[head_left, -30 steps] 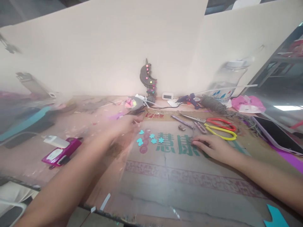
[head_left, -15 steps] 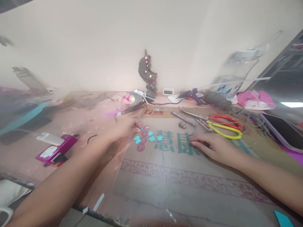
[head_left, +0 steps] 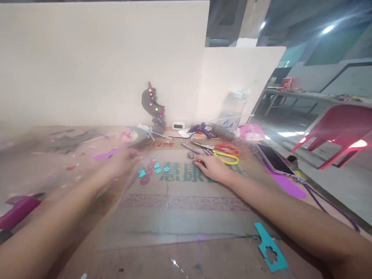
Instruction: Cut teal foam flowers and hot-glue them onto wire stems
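While the bare left hand hovers or rests beside the left edge of the brown printed cardboard sheet, its fingers look narrowly bent, but blur hides the tips, so I cannot tell whether they pinch anything. Just to its right, on the left part of the sheet towards the far edge, lie the small turquoise flower-shaped cutouts: 3 in a close cluster and a lobed shape apart to their left, which may be 1 piece or 2 overlapping.

On the sheet's right half, the bare right hand lies low with fingers curled in, near the small grey-brown lump; whether it grips anything cannot be told. Behind it, towards the far edge, are the scissors with red and yellow handles. By the near right corner lies the flat turquoise offcut with a flower-shaped hole.

Cutting seems finished for these shapes, and the step in hand is probably sorting or picking among them. Taking 1 up would call for a light fingertip pinch at a petal's edge, since such thin, small pieces could slide or lift a neighbour.
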Demonstrator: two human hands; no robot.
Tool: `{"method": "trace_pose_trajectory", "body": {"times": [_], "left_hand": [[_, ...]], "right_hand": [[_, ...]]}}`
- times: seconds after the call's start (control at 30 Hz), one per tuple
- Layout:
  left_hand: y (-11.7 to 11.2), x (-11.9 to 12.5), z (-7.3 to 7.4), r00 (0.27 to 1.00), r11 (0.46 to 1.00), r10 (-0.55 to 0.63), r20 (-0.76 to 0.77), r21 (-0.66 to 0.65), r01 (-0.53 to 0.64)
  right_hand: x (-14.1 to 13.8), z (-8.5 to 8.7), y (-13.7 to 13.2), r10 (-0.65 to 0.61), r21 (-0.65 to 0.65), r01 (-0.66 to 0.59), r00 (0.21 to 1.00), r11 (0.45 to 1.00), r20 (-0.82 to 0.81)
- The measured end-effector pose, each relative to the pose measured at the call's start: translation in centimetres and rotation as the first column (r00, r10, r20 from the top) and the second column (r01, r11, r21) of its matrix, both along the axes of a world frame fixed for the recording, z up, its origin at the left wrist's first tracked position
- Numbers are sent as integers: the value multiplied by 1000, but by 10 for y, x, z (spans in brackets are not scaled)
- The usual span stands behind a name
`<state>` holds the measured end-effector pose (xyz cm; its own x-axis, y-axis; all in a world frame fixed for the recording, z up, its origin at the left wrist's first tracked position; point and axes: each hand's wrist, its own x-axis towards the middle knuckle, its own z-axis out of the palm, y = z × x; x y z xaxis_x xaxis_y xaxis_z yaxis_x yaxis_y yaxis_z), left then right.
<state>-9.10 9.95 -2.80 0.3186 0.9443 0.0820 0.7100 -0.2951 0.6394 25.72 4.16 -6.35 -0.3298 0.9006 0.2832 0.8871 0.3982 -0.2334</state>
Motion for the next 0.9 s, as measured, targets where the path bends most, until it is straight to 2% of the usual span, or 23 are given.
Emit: {"method": "trace_pose_trajectory", "body": {"times": [0.07,0.13,0.2,0.27,0.33,0.4,0.5,0.57,0.63,0.73,0.8,0.9], "left_hand": [[-11,12,7,1000,999,-19,-18,27,19],[-27,34,9,991,992,-126,-49,1,127],[-44,61,4,971,977,-209,-117,17,212],[-56,87,-4,935,936,-310,-173,117,332],[-59,105,-11,921,913,-330,-206,178,367],[-53,114,-16,931,913,-288,-226,228,338],[-33,108,-20,935,894,-253,-247,310,323],[-18,93,-24,929,860,-232,-288,386,334],[-4,74,-29,939,861,-167,-300,420,287],[9,53,-34,933,883,-250,-257,335,329],[13,48,-36,924,903,-330,-193,221,368],[12,53,-39,883,879,-447,-145,112,464]], "right_hand": [[1,0,6,15,-2,-15,1000,1000,-26],[3,2,8,50,-11,-51,997,999,-61],[6,7,6,97,-16,-99,990,995,-97],[13,13,2,155,-18,-160,976,987,-150],[20,15,-2,220,-48,-236,951,971,-215],[28,13,-5,256,-106,-292,931,951,-260],[32,9,-5,314,-101,-348,916,932,-250],[30,10,2,401,-35,-415,894,909,-200],[25,13,14,467,-15,-473,874,881,-137],[22,15,33,463,-107,-475,879,874,-117],[24,10,42,396,-145,-413,909,899,-131],[29,0,48,268,-81,-281,952,956,-146]]}}
